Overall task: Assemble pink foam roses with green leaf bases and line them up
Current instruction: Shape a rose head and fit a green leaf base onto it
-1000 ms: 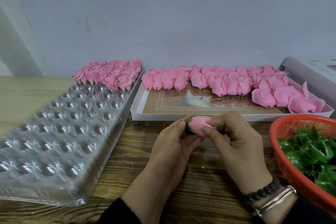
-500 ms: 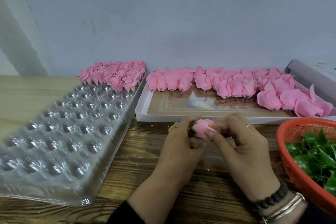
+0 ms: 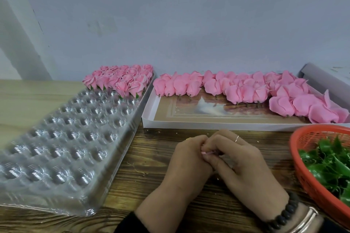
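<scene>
My left hand [image 3: 189, 159] and my right hand [image 3: 244, 164] are pressed together over the wooden table, fingers curled round one pink foam rose [image 3: 207, 152]. Only a thin pink sliver of it shows between the fingers; its green base is hidden. Finished roses with green bases [image 3: 123, 79] stand in rows at the far end of the clear plastic cavity tray [image 3: 62, 138]. Bare pink rose heads [image 3: 244, 89] lie in the white shallow box [image 3: 208, 125]. Green leaf bases [image 3: 329, 162] fill the orange basket [image 3: 303, 166].
A wooden table [image 3: 151, 176] carries everything, with a grey wall close behind. A grey box lid [image 3: 325, 79] leans at the far right. The basket sits just right of my right hand, and the tray's edge lies left of my left hand.
Both hands have closed round the rose and dropped nearer the table; the rose, plainly visible before, is now almost fully covered by the fingers.
</scene>
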